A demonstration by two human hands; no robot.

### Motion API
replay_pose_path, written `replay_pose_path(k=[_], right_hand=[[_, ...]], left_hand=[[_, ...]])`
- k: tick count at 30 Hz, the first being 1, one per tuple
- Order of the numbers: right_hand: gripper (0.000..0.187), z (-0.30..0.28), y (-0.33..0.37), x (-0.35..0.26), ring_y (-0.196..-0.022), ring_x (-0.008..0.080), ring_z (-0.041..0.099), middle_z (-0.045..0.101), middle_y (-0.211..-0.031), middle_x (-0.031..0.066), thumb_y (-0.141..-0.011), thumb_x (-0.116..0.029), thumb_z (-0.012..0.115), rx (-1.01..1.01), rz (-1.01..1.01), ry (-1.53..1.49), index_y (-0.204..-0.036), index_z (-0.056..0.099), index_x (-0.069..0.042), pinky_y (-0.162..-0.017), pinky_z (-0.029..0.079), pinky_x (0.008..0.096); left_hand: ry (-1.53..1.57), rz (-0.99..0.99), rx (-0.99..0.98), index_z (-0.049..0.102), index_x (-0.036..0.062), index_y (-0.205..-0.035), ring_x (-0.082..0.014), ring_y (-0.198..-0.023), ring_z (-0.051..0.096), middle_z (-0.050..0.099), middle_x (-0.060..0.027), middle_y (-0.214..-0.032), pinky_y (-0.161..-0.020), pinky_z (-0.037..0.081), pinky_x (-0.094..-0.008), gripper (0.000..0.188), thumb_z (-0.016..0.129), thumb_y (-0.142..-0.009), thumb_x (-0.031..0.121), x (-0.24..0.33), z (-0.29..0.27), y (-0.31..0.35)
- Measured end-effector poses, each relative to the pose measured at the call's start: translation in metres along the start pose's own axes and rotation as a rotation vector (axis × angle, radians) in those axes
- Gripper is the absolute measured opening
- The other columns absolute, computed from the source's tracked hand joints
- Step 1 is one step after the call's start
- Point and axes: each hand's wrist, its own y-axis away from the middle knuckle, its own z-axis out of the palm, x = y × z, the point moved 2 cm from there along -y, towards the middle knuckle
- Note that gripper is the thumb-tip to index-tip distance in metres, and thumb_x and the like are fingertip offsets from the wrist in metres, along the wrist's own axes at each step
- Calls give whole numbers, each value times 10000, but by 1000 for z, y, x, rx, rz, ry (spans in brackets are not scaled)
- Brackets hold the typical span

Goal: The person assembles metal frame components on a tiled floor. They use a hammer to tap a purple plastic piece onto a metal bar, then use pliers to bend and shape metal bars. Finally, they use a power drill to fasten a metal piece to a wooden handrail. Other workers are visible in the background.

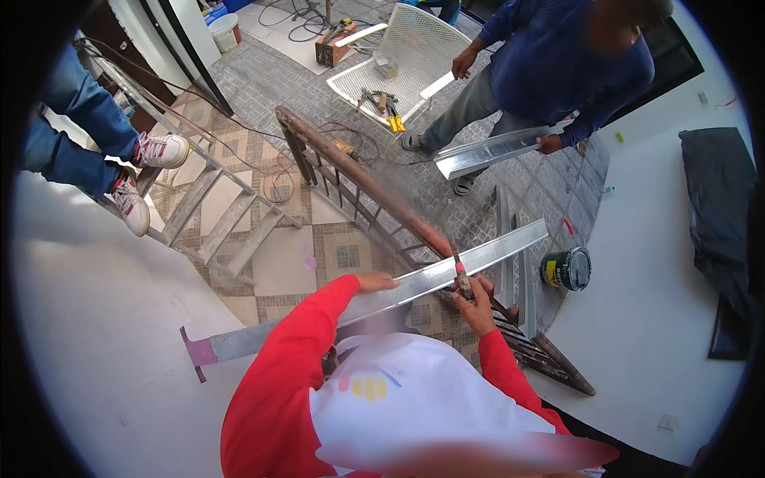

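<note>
A long silvery metal channel [430, 277] lies slantwise in front of me, across a rusty brown metal railing [362, 182]. My left hand [376, 281] grips the channel's far edge near its middle, fingers pointing right; the thumb is hidden. My right hand [476, 307] is closed round a narrow hand tool [460, 275] with a dark pointed tip and a red part. The tool crosses the channel to the right of my left hand; its exact kind is not clear. Beyond my left forearm, a grey strip [239, 342] ends in a purple crosspiece [201, 351].
At the back right a co-worker [558, 72] holds another metal channel [494, 151]. Someone's sneakers [159, 150] are beside a ladder [223, 215] at left. Pliers and other tools [386, 103] rest on a white mesh chair [414, 56]. A dark bucket [567, 269] stands right; cables [279, 179] trail across the floor.
</note>
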Motion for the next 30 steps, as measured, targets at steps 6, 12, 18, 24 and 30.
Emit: replay_pose_path(k=[6, 12, 18, 24, 30], right_hand=[[489, -29, -27, -114, -1018, 119, 577, 614, -1153, 69, -912, -25, 632, 160, -391, -304, -1367, 461, -83, -897, 474, 273], [483, -54, 7, -44, -870, 140, 654, 678, -1140, 137, -1080, -274, 487, 211, -141, -372, -1486, 374, -39, -699, 540, 278], [511, -20, 14, 92, -770, 126, 645, 673, -1018, 79, -1064, -484, 486, 170, 358, -63, -1432, 488, -130, -581, 503, 276], [448, -4, 8, 107, -661, 128, 627, 673, -927, 55, -1065, -489, 469, 363, 447, -377, -1329, 558, -138, -508, 485, 293], [439, -7, -5, 109, -654, 128, 623, 671, -903, 58, -1063, -477, 476, 406, 389, -77, -1316, 550, -126, -523, 498, 295]], left_hand=[[-52, 42, 32, 592, 51, -1383, -231, -1240, 552, 619, -125, -1347, -1054, 412, -367, 679, 445, -1026, 611, 8, -12, -13], [175, -21, -76, 553, 35, -1426, -188, -1165, 591, 635, -101, -1320, -1022, 444, -346, 610, 454, -1062, 514, 2, -6, -28], [167, -37, -89, 529, 37, -1444, -187, -1195, 557, 610, -88, -1344, -1053, 410, -332, 616, 456, -1062, 514, -7, -14, -32], [83, -7, -66, 509, 36, -1460, -183, -1243, 520, 588, -86, -1376, -1088, 371, -324, 641, 452, -1059, 532, -7, -15, -32], [93, -38, -64, 493, 42, -1481, -185, -1245, 528, 591, -84, -1377, -1086, 379, -328, 657, 456, -1055, 541, 1, -16, -24]])
